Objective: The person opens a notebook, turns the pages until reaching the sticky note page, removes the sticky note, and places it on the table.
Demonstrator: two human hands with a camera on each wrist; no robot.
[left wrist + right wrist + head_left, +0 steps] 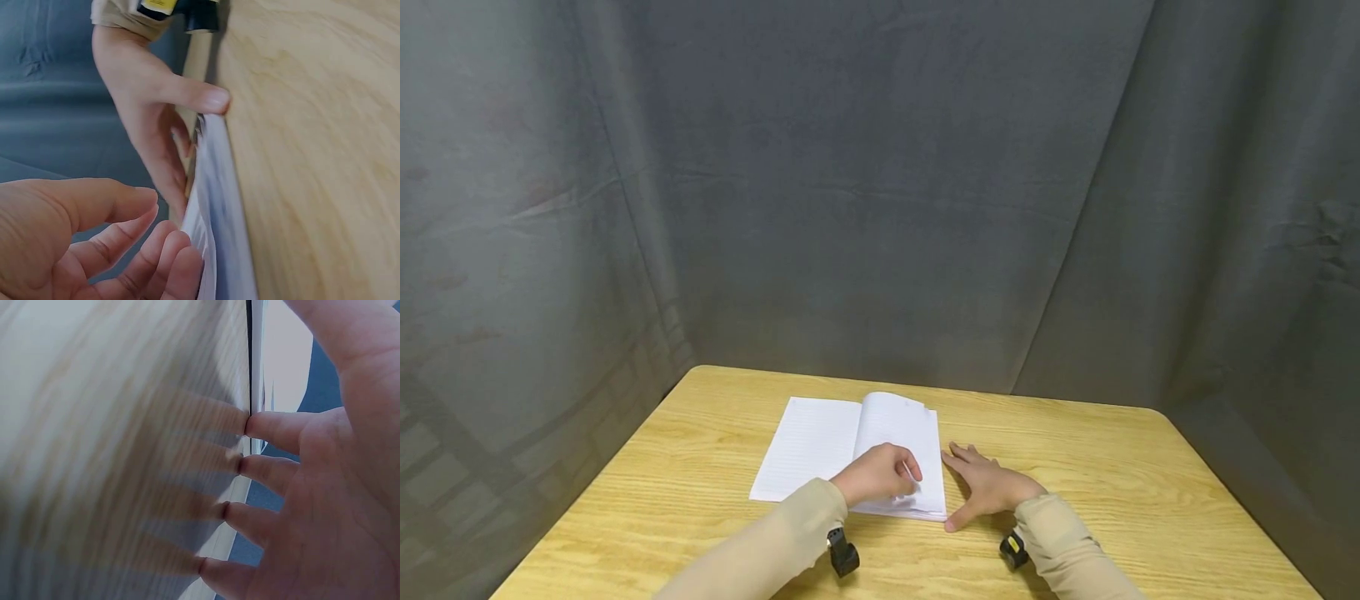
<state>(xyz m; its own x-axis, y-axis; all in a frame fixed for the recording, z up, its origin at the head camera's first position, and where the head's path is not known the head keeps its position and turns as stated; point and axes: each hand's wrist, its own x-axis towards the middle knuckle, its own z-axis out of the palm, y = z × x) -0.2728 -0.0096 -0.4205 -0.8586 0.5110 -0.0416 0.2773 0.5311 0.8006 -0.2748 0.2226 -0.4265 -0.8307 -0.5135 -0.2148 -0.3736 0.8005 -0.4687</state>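
Note:
An open notebook (820,442) with lined white pages lies on the table, its right-hand page bulging upward near the spine. Over the lower part of that page is my left hand (880,473), its fingers loosely bent. The left wrist view shows a gap between its thumb and index finger, with the other fingertips right at the page edges (209,250). Beside the notebook's right edge, my right hand (992,487) spreads its fingers, tips down on the wood. Its thumb (212,100) is at the notebook's near right corner.
The notebook lies on a light wooden table (1112,475) with rounded far corners. Grey curtains (865,208) hang behind it and along both sides. Each sleeved wrist carries a small black camera (842,554).

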